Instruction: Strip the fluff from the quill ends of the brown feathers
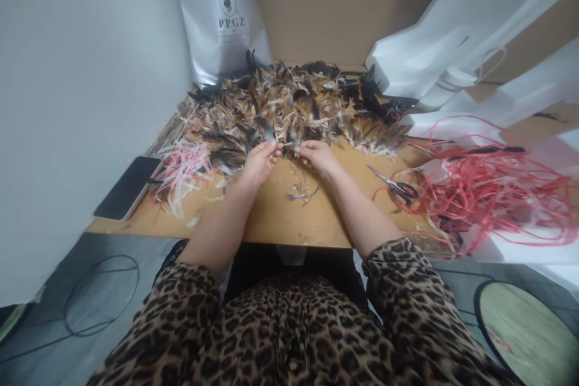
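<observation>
A small feather (288,145), its outline blurred, was stretched between the person's two hands, just at the front edge of a broad feather pile (280,99) on the desk (280,220). The left hand (263,161) had one end pinched between thumb and fingertips; the right hand (315,155) pinched the other end likewise. Loose feather scraps (303,194) lay on the wood nearer the body. To the left sat pink and white strips (185,169), with a dark-screened phone (128,187) beside them. On the right, open-bladed scissors (398,187) lay by tangled red strips (491,190). Behind the pile stood a white bag (226,27) printed "PPGZ".
</observation>
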A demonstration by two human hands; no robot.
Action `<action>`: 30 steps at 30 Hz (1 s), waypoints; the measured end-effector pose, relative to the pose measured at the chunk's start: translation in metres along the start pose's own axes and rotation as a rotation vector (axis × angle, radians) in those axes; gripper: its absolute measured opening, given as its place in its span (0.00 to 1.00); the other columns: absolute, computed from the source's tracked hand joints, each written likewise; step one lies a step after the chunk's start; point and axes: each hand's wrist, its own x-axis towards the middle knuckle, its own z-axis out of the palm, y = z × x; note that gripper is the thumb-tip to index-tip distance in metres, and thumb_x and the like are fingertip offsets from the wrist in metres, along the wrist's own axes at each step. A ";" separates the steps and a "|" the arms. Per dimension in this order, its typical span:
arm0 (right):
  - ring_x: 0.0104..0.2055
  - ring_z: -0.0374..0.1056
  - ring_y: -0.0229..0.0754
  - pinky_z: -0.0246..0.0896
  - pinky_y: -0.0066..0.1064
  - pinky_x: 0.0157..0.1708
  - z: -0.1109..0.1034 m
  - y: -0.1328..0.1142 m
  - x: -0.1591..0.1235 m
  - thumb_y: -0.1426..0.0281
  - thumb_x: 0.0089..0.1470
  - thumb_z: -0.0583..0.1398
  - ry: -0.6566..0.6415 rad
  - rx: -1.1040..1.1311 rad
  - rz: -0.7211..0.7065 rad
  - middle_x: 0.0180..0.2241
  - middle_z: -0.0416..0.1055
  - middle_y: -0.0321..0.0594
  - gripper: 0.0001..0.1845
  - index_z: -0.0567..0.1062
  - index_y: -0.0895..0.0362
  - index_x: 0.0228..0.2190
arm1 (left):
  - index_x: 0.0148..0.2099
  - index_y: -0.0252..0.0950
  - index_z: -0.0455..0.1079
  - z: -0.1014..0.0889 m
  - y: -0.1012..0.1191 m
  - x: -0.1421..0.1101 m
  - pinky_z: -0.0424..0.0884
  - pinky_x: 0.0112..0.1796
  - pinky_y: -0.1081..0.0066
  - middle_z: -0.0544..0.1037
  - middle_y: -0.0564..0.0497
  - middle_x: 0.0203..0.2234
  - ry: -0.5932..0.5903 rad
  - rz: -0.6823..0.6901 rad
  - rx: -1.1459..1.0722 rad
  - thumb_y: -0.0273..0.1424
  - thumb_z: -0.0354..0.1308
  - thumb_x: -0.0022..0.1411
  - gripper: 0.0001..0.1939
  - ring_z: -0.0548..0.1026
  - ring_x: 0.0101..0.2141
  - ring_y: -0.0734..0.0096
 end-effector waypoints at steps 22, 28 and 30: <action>0.14 0.52 0.26 0.40 0.20 0.14 -0.032 -0.011 -0.005 0.61 0.34 0.71 -0.496 0.247 0.045 0.14 0.65 0.31 0.20 0.68 0.60 0.20 | 0.32 0.29 0.71 0.002 -0.004 -0.001 0.65 0.22 0.83 0.79 0.50 0.27 -0.052 -0.041 0.099 0.22 0.62 0.54 0.02 0.74 0.22 0.84; 0.13 0.53 0.27 0.42 0.20 0.12 -0.033 -0.006 -0.001 0.64 0.34 0.70 -0.407 0.084 0.049 0.12 0.64 0.31 0.18 0.70 0.61 0.22 | 0.32 0.29 0.71 0.004 -0.003 -0.002 0.66 0.23 0.83 0.79 0.49 0.28 -0.039 -0.052 0.124 0.22 0.62 0.54 0.03 0.74 0.22 0.84; 0.14 0.56 0.28 0.44 0.20 0.13 -0.029 -0.005 0.000 0.65 0.32 0.71 -0.344 0.139 0.035 0.14 0.66 0.32 0.19 0.69 0.60 0.24 | 0.33 0.29 0.71 0.004 -0.003 -0.002 0.66 0.24 0.83 0.80 0.49 0.29 -0.042 -0.052 0.125 0.22 0.62 0.55 0.02 0.74 0.23 0.84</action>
